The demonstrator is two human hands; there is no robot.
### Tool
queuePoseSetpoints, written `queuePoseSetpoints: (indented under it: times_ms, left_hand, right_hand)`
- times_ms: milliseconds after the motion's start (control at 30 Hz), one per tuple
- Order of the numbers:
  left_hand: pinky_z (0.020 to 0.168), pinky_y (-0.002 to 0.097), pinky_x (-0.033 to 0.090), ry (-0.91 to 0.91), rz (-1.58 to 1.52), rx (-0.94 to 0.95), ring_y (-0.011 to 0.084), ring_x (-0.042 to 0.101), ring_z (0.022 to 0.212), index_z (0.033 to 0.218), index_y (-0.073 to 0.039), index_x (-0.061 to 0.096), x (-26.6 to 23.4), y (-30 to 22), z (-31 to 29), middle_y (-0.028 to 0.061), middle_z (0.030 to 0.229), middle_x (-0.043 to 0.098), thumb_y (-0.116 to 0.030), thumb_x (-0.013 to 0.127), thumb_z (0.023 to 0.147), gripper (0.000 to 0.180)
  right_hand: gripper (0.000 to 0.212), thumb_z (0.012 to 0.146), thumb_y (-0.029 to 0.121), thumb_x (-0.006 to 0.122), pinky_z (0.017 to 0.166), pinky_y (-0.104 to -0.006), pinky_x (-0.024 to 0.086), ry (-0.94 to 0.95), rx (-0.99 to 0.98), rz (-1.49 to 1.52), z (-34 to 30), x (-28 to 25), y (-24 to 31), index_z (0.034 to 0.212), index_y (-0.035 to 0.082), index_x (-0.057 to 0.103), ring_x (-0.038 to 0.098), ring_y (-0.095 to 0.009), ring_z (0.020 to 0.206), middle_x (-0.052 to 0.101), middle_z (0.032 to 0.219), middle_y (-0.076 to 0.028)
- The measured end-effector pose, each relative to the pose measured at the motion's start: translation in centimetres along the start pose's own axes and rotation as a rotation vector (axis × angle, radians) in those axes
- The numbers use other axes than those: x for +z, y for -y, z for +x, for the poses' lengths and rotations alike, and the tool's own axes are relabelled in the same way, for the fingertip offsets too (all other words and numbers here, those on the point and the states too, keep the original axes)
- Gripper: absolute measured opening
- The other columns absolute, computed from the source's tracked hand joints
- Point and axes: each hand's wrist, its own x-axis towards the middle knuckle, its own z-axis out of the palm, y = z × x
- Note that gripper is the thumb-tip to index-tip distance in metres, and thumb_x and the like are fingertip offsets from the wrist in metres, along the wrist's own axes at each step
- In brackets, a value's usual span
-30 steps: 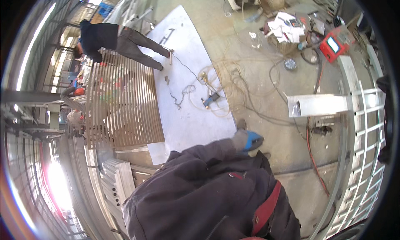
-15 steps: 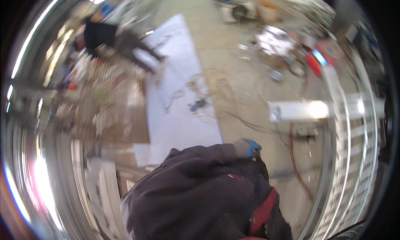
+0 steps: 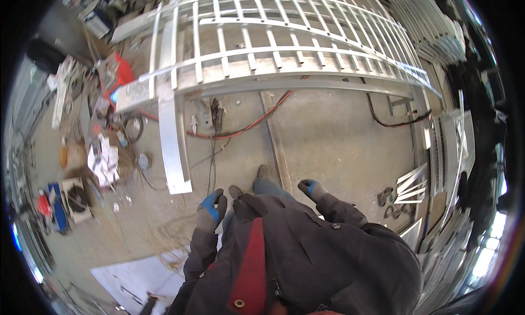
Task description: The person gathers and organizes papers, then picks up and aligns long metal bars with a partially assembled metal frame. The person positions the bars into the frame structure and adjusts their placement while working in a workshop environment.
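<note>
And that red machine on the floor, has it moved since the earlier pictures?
No, not visibly: the red machine still stands beside the same end of the metal frame; the camera's view has turned.

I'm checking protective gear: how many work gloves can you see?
2: one on the left hand, one on the right hand. Others may be hidden among the clutter.

A flat-faced silver beam (image 3: 174,145) juts out near a pale barred railing (image 3: 276,49).
</note>
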Motion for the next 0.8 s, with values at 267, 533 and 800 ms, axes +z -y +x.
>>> queuePoseSetpoints:
  times_ms: [267,533,800]
  left_hand:
    - [0.092,0.0356,0.056,0.202,0.131,0.067,0.0252,0.073,0.102,0.124,0.000,0.069,4.4,-7.2,12.3,0.0189,0.114,0.074,-0.022,0.069,0.096,0.036]
    - [0.093,0.0371,0.056,0.482,0.114,0.115,0.0245,0.072,0.103,0.127,0.001,0.066,13.5,-12.4,22.1,0.0187,0.113,0.074,-0.026,0.069,0.096,0.042]
    - [0.086,0.0415,0.057,0.625,0.157,0.396,0.0333,0.073,0.101,0.127,-0.001,0.066,23.2,-22.6,37.0,0.0222,0.112,0.072,-0.029,0.068,0.093,0.044]
  right_hand:
    - [0.064,0.097,0.062,0.052,0.092,-0.0438,0.052,-0.114,0.013,0.141,0.5,-5.1,-5.0,0.119,0.006,0.073,0.070,-0.032,0.105,0.075,0.112,-0.016]
    - [0.060,0.100,0.057,0.054,0.079,-0.0356,0.053,-0.363,0.101,0.505,7.6,-14.7,-9.0,0.110,0.000,0.072,0.067,-0.020,0.088,0.074,0.100,-0.011]
    - [0.048,0.095,0.049,0.064,0.071,-0.0349,0.053,-0.399,0.259,0.459,6.2,-17.3,-10.3,0.106,0.003,0.075,0.067,-0.018,0.076,0.073,0.083,-0.008]
